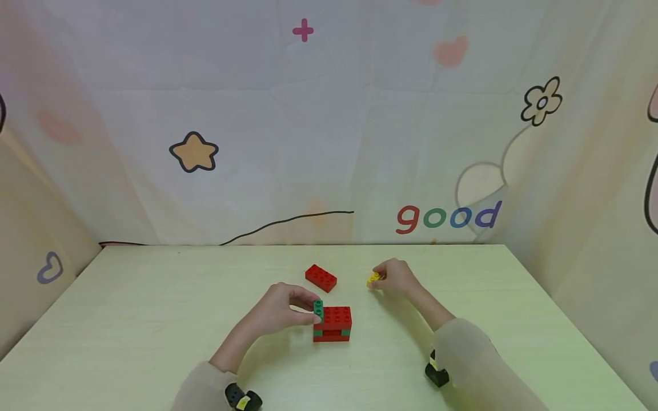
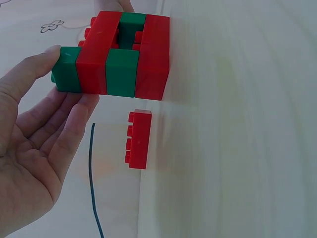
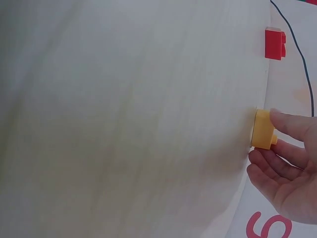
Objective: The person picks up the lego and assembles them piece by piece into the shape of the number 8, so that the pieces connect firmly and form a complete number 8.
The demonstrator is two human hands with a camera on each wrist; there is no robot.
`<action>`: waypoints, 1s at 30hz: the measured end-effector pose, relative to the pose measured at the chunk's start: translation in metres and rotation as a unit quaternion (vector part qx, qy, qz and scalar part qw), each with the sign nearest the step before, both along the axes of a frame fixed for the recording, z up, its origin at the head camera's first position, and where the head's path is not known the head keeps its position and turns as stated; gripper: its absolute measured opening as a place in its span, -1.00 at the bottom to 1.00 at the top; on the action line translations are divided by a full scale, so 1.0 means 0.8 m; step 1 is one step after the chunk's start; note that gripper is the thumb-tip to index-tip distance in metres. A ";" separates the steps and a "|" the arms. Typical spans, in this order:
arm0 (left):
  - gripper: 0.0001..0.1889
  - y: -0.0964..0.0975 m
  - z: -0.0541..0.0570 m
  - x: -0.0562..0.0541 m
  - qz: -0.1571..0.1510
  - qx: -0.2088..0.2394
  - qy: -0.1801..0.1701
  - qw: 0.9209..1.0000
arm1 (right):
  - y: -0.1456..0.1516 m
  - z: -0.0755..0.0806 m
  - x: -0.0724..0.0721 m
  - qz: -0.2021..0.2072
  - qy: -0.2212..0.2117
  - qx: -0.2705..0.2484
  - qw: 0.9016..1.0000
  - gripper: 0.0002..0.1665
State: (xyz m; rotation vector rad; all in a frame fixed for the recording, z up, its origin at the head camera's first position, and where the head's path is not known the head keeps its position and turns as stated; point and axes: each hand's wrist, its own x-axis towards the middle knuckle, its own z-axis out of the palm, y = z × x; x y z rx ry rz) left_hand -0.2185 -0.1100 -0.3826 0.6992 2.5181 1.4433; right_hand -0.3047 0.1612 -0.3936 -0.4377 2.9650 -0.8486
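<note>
In the head view, my left hand [image 1: 280, 308] pinches a small green brick [image 1: 318, 309] between thumb and fingers. That brick sits at the left end of a red brick [image 1: 337, 315], the upper part of a small stack. The left wrist view shows two layers of red, with green bricks [image 2: 122, 72] between them and a gap in the middle. To the right, my right hand [image 1: 398, 278] holds a yellow brick [image 3: 262, 130] by thumb and fingertips, low at the table surface. The fingers partly cover the yellow brick in the head view.
A loose red brick [image 1: 321, 278] lies on the pale table [image 1: 169, 319] behind the stack, between the two hands. A printed curtain [image 1: 257, 114] hangs along the table's back edge and both sides.
</note>
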 end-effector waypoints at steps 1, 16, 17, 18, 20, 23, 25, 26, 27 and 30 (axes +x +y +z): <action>-0.68 0.000 0.000 0.000 0.000 0.001 -0.001 1.000 | 0.000 0.000 0.000 0.002 0.002 0.001 1.000 -0.54; -0.69 -0.001 -0.003 -0.002 0.000 -0.004 -0.001 1.000 | 0.005 0.015 0.017 0.023 0.013 -0.082 0.996 -0.51; -0.69 -0.001 -0.003 -0.002 0.000 -0.005 -0.001 1.000 | 0.004 0.017 0.020 0.022 0.007 -0.089 0.996 -0.51; -0.68 -0.001 -0.003 -0.001 0.001 -0.006 -0.001 1.000 | 0.004 0.018 0.022 0.023 0.002 -0.095 0.995 -0.51; -0.68 0.000 -0.003 -0.001 0.003 -0.009 0.000 1.000 | 0.002 0.023 0.030 0.026 -0.006 -0.108 0.994 -0.52; -0.68 0.000 -0.002 0.000 0.007 -0.013 0.001 1.000 | -0.003 0.029 0.042 0.032 -0.017 -0.127 0.991 -0.53; -0.68 0.000 -0.001 0.001 0.010 -0.015 0.000 1.000 | -0.005 0.033 0.049 0.038 -0.023 -0.136 0.990 -0.53; -0.68 0.000 -0.001 0.001 0.010 -0.016 -0.001 1.000 | -0.007 0.034 0.053 0.043 -0.025 -0.139 0.989 -0.53; -0.67 0.000 -0.001 0.001 0.011 -0.016 -0.001 1.000 | -0.008 0.036 0.056 0.046 -0.028 -0.142 0.988 -0.53; -0.67 0.001 -0.001 0.000 0.013 -0.014 -0.003 1.000 | -0.010 0.039 0.065 0.050 -0.038 -0.150 0.987 -0.54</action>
